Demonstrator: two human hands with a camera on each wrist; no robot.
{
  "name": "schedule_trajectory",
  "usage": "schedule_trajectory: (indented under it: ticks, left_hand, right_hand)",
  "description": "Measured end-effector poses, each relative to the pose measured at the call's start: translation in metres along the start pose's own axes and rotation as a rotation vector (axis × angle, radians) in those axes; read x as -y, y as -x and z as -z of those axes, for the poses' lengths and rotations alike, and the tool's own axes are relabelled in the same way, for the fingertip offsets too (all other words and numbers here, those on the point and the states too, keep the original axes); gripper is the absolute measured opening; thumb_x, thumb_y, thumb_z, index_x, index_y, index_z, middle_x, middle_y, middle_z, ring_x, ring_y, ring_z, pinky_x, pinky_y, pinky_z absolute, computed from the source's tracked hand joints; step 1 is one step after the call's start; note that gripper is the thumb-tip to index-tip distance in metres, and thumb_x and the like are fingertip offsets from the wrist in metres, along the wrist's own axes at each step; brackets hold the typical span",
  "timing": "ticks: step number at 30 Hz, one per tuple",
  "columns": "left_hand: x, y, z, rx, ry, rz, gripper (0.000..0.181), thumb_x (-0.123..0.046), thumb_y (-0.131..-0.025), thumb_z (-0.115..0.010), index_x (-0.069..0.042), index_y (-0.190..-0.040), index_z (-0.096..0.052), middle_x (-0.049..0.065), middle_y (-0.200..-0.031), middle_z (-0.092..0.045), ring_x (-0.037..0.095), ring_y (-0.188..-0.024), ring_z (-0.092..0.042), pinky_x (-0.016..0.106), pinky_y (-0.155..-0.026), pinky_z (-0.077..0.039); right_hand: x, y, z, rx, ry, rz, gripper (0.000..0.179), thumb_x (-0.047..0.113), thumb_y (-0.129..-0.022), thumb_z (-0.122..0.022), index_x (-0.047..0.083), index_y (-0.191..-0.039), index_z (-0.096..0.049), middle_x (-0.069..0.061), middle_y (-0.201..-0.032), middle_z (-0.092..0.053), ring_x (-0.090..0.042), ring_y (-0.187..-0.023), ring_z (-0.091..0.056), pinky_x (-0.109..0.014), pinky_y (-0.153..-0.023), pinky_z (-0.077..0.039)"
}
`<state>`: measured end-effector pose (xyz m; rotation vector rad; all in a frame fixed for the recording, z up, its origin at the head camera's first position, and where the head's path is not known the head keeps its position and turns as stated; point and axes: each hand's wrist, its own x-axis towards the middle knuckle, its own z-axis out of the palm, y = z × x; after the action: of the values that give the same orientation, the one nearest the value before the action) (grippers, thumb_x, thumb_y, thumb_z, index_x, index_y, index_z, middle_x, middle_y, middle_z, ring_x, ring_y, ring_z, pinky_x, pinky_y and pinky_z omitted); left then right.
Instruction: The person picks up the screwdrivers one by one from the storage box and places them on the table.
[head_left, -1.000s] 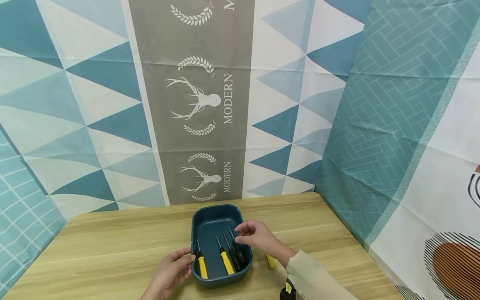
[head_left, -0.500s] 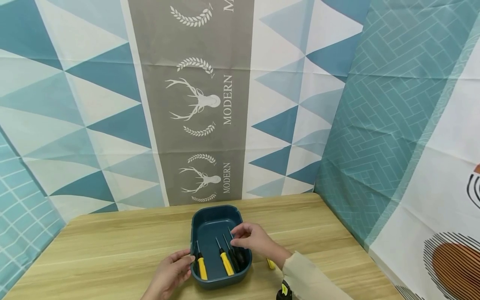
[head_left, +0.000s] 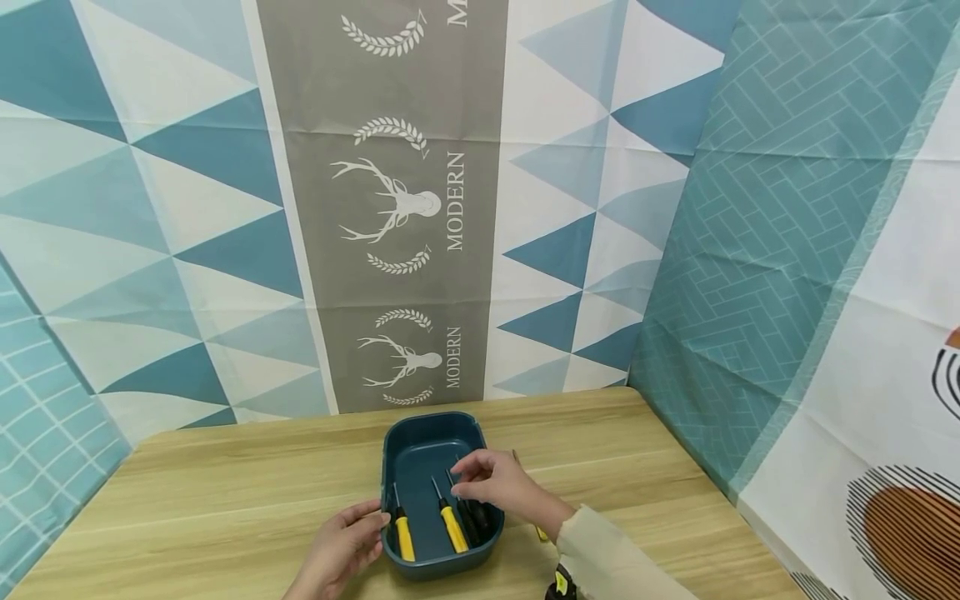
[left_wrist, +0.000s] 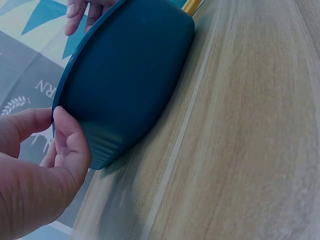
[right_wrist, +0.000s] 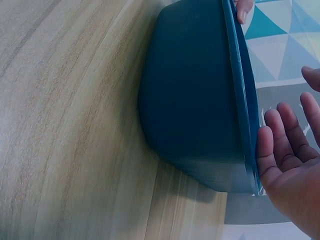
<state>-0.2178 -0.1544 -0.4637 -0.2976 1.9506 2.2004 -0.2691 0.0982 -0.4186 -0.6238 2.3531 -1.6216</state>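
Note:
A dark blue plastic basin (head_left: 429,570) stands on the wooden table, with screwdrivers lying inside. Two have yellow-and-black handles: one yellow screwdriver (head_left: 404,537) by the left wall, another yellow screwdriver (head_left: 454,532) nearer the middle. Black-handled screwdrivers (head_left: 470,527) lie along the right side, partly hidden by my right hand (head_left: 501,483). That hand hovers at the basin's right rim, fingers loosely bent and holding nothing; the right wrist view shows its fingers spread beside the rim. My left hand (head_left: 343,542) pinches the left rim between thumb and fingers, plain in the left wrist view.
To the right of the basin, a yellow object (head_left: 542,534) lies on the table (head_left: 247,500), half covered by my right wrist. A black-and-yellow object (head_left: 560,585) sits near my right sleeve. Patterned cloth (head_left: 405,200) hangs behind the table and at its sides.
My right hand has drifted left and slightly toward me, from the right rim to over the black screwdrivers. My left hand keeps its pinch, and the basin has stayed in place.

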Motion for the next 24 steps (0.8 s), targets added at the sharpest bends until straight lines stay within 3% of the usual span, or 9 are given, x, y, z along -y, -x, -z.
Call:
schedule_trajectory:
  ticks: [7, 24]
  left_hand:
    - [0.0, 0.0, 0.001, 0.005, -0.004, -0.001, 0.06, -0.015, -0.086, -0.065, 0.011, -0.132, -0.038, 0.005, -0.091, -0.06, 0.012, -0.074, -0.057, 0.023, -0.065, -0.052]
    - [-0.001, 0.001, 0.001, 0.004, 0.004, 0.003, 0.06, -0.015, -0.085, -0.066, 0.01, -0.132, -0.04, 0.004, -0.089, -0.061, 0.012, -0.074, -0.058, 0.023, -0.065, -0.052]
  right_hand:
    - [0.002, 0.0, -0.003, 0.013, 0.0, 0.0, 0.026, 0.02, -0.084, -0.07, 0.007, -0.105, -0.065, -0.001, -0.091, -0.062, -0.012, -0.073, -0.055, -0.036, -0.064, -0.052]
    - [-0.001, -0.007, -0.014, 0.058, -0.018, -0.013, 0.024, 0.016, -0.085, -0.068, 0.005, -0.107, -0.065, -0.002, -0.091, -0.062, -0.012, -0.073, -0.055, -0.034, -0.063, -0.051]
